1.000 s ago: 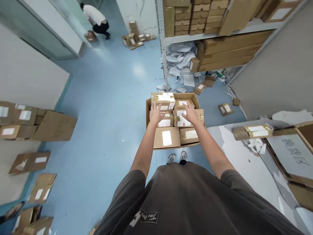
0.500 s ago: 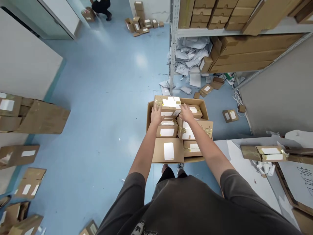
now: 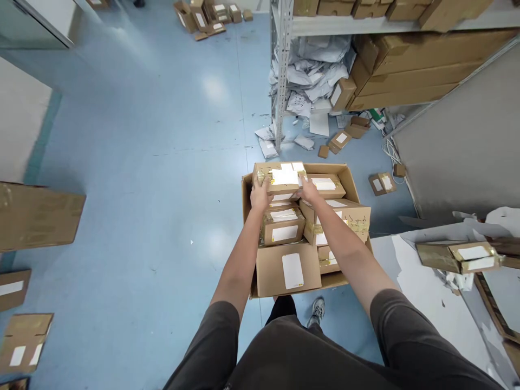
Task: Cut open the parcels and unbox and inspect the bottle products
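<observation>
An open cardboard carton point(image 3: 247, 201) sits on the blue floor in front of me, packed with several small labelled brown parcels. My left hand point(image 3: 260, 196) grips the left near corner of the top parcel point(image 3: 279, 177) at the carton's far end. My right hand point(image 3: 307, 189) is closed on that same parcel's right near edge. Both arms reach straight out over the other parcels, such as the one with a white label point(image 3: 283, 232) below my left wrist.
A metal shelf rack point(image 3: 279, 70) with flat cartons and crumpled paper stands beyond the carton. Loose parcels point(image 3: 381, 183) lie on the floor to the right. A grey panel point(image 3: 463, 146) and a table with boxes point(image 3: 459, 257) are at right. More boxes point(image 3: 36, 214) line the left.
Both hands slid forward from the middle parcels to the far top parcel and closed on it. My view dropped and came closer; the person at the far left left the frame.
</observation>
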Motion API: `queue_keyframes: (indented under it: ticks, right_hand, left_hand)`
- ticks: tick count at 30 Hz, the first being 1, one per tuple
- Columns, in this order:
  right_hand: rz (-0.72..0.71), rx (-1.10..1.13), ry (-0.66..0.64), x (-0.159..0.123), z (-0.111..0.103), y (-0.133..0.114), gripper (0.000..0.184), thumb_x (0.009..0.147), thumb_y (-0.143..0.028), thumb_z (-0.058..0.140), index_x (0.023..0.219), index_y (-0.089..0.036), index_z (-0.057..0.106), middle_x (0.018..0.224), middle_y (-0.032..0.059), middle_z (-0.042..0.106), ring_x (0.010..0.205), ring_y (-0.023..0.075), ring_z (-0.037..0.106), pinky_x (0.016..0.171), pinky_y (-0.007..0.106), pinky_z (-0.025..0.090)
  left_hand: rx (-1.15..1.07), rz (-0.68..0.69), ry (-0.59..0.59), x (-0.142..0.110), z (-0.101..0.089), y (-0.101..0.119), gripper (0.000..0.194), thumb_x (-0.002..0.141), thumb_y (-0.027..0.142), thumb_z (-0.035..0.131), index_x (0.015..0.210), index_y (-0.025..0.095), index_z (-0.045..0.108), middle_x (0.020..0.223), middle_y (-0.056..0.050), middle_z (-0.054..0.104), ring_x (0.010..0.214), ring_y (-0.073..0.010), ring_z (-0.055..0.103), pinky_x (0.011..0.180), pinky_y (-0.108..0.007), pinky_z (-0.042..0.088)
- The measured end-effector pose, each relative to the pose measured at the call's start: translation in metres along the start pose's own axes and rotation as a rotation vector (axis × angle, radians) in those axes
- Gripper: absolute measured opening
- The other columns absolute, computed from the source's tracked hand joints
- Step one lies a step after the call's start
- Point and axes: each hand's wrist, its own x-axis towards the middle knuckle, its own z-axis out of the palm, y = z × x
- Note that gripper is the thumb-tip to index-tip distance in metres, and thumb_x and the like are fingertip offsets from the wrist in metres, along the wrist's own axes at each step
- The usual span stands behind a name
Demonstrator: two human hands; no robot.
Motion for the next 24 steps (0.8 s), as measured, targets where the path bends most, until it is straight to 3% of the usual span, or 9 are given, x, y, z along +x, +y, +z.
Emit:
queue_keyframes:
  ticks: [7,13,18,24]
  right_hand:
    - [-0.026,0.033,0.146,-0.034,-0.019,-0.008,0.100,0.093,-0.042,0.078,0.173,-0.025,0.020,0.137,0.0165,0.054,0.117,0.0321,0.064,0.102,0.041,0.052]
    - [0.029,0.047,0.288,-0.112,-0.075,0.007,0.098,0.096,-0.038,0.075,0.174,-0.029,0.017,0.134,0.0166,0.051,0.117,0.0335,0.061,0.100,0.041,0.051]
    - [0.111,0.059,0.389,-0.199,-0.119,0.052,0.094,0.095,-0.037,0.074,0.173,-0.032,0.022,0.133,0.0158,0.050,0.118,0.0340,0.059,0.099,0.041,0.051]
    - [0.252,0.092,0.502,-0.331,-0.130,0.143,0.095,0.095,-0.036,0.074,0.173,-0.030,0.021,0.132,0.0155,0.049,0.119,0.0338,0.057,0.100,0.039,0.050]
  left_hand:
    - [0.047,0.056,0.095,-0.025,-0.032,0.017,0.089,0.088,0.036,0.083,0.167,0.032,0.042,0.182,-0.012,0.013,0.143,-0.0402,0.056,0.111,-0.049,0.056]
    - [0.064,0.172,0.197,-0.071,-0.075,0.075,0.092,0.090,0.040,0.081,0.170,0.032,0.036,0.181,-0.011,0.019,0.144,-0.0384,0.056,0.115,-0.048,0.054]
    - [0.034,0.298,0.250,-0.120,-0.085,0.144,0.088,0.089,0.040,0.083,0.166,0.029,0.043,0.181,-0.014,0.016,0.148,-0.0393,0.052,0.116,-0.047,0.053]
    - [0.035,0.472,0.208,-0.199,-0.058,0.244,0.092,0.087,0.039,0.084,0.167,0.031,0.041,0.181,-0.013,0.016,0.153,-0.0410,0.047,0.114,-0.049,0.055]
